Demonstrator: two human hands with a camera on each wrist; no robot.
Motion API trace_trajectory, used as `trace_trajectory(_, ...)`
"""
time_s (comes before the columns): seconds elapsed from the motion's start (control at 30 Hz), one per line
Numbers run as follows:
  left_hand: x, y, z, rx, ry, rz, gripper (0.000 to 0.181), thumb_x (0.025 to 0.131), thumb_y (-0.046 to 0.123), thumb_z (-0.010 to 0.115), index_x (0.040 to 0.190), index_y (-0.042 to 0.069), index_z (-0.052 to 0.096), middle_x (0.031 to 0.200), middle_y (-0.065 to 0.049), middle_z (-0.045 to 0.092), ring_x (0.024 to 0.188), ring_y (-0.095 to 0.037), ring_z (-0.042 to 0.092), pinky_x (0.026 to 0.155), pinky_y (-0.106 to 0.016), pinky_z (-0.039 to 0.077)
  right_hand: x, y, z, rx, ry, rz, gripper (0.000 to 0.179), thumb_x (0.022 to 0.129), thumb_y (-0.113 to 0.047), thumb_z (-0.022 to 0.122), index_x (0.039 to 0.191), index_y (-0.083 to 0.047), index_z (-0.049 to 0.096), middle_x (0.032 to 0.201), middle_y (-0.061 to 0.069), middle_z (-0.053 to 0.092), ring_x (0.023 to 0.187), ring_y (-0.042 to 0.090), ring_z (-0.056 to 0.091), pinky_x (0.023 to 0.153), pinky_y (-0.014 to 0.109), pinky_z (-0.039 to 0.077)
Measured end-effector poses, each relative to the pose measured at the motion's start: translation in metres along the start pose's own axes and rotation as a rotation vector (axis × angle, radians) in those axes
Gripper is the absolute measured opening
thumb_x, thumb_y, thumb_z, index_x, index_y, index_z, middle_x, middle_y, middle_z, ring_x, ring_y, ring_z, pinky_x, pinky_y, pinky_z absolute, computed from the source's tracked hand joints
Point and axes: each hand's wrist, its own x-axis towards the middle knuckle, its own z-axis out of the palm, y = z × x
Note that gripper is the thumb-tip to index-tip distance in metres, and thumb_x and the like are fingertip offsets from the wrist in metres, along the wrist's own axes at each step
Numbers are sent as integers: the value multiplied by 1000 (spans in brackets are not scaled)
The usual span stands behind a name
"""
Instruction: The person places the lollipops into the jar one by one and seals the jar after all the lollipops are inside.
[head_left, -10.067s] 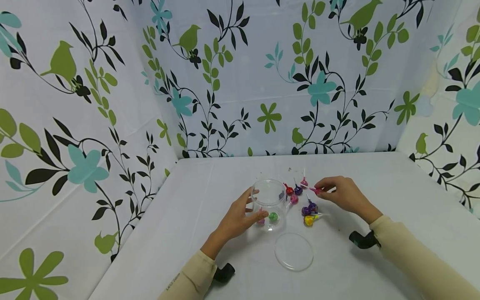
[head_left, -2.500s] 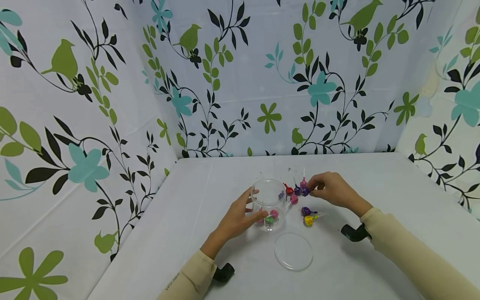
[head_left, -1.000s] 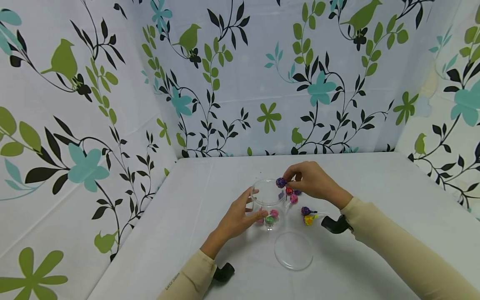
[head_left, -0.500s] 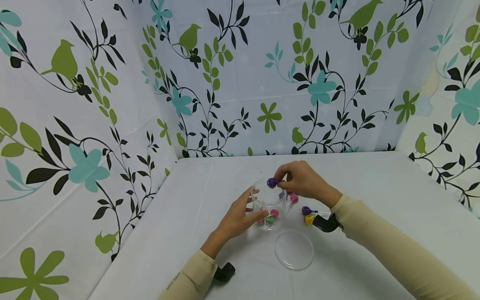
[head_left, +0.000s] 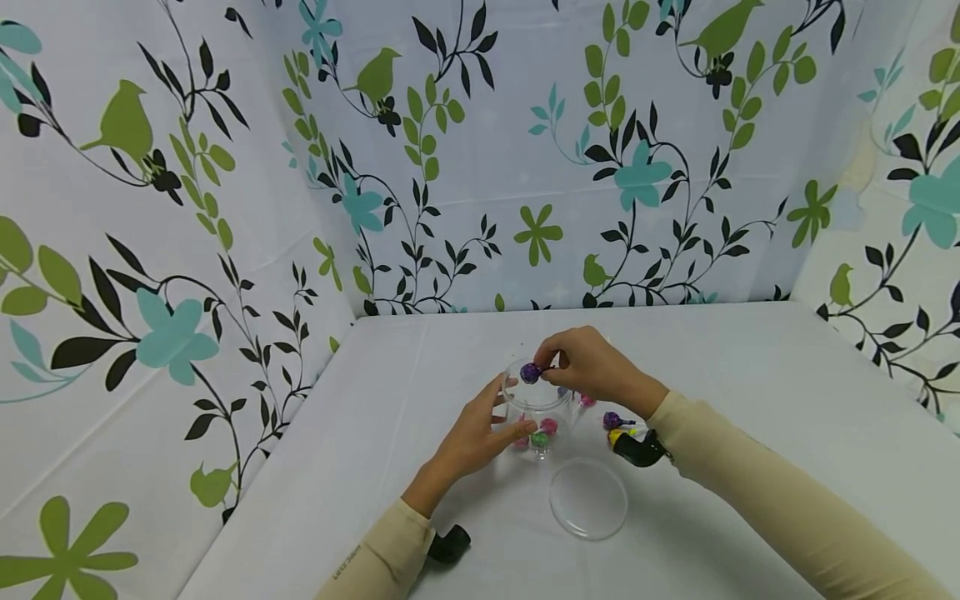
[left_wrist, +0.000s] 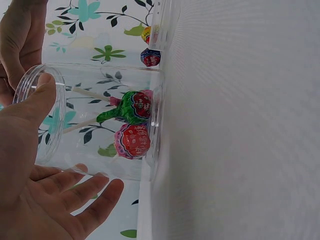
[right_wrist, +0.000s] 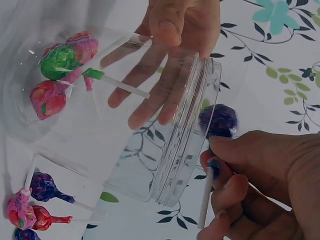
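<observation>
My left hand (head_left: 474,440) grips a clear plastic jar (right_wrist: 107,150) that stands on the white table, thumb on the near side and fingers round the far side. Inside the jar's bottom lie a green lollipop (left_wrist: 134,107) and two pink ones, the nearer pink lollipop (left_wrist: 132,141) showing a printed wrapper. My right hand (head_left: 588,362) pinches a purple-wrapped lollipop (right_wrist: 218,121) by its white stick, thumb against fingers. Its round head hangs over the jar's open mouth in the head view. A round clear lid (head_left: 588,500) lies flat in front of the jar.
Right of the jar on the table are a purple lollipop (head_left: 613,421) and a yellow lollipop (head_left: 615,435), partly behind a black wrist camera (head_left: 639,451). Pink lollipop (right_wrist: 20,210), red lollipop (right_wrist: 42,218) and purple ones lie beside the jar. A patterned curtain (head_left: 465,167) stands behind.
The right hand has picked up a purple lollipop from the table and carried it left over the jar's mouth. Another pink lollipop has come into the jar. The left hand stays put.
</observation>
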Motion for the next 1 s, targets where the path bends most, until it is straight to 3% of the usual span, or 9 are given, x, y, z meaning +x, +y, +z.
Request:
trace_trajectory(0.13,0,1,-1,7,8,3,85,98,40,75,163,11,30,156,-9,47,135,-29,54,100,-39,55,-2,-2,-3,-28,18,-20,16,90,-1,80,105,-5,79,95,1,74,71,14,58,56,27,54)
trace_trajectory(0.23,0,1,0,3,9,4,85,97,39,77,163,12,30,156,-10,47,135,-30,54,100,-39,55,-10,5,-8,-41,75,-36,16,91,-2,80,107,-5,79,99,3,75,77,16,59,60,27,55)
trace_trajectory(0.4,0,3,0,1,-1,-10,87,96,39,78,162,9,30,156,-13,47,136,-30,53,100,-39,55,-41,45,-11,-67,162,24,13,93,-2,78,105,-5,78,96,1,73,80,18,61,64,28,56)
trace_trajectory(0.47,0,4,-2,5,1,-14,86,96,39,78,161,8,31,155,-13,48,136,-30,54,100,-40,55,-57,65,-9,-73,119,81,13,92,-1,78,105,-4,77,93,-1,71,80,18,60,65,29,56)
trace_trajectory(0.57,-1,5,-3,9,4,-16,86,95,38,79,161,8,32,155,-12,48,135,-29,54,99,-41,55,-78,92,0,-65,-13,174,14,90,-1,79,103,-2,78,90,-2,70,80,15,60,69,28,57)
trace_trajectory(0.67,-1,4,-3,5,-1,-14,87,96,37,78,161,7,30,156,-14,47,136,-29,54,100,-42,55,-91,108,8,-35,-111,224,9,91,-1,79,100,-1,79,89,-2,71,79,14,61,70,29,58)
trace_trajectory(1.0,-1,2,1,12,3,-21,90,95,39,78,163,8,28,157,-13,46,136,-29,54,100,-41,55,-93,113,3,2,-119,212,5,91,-2,80,94,-6,81,87,-3,73,77,15,63,71,29,59)
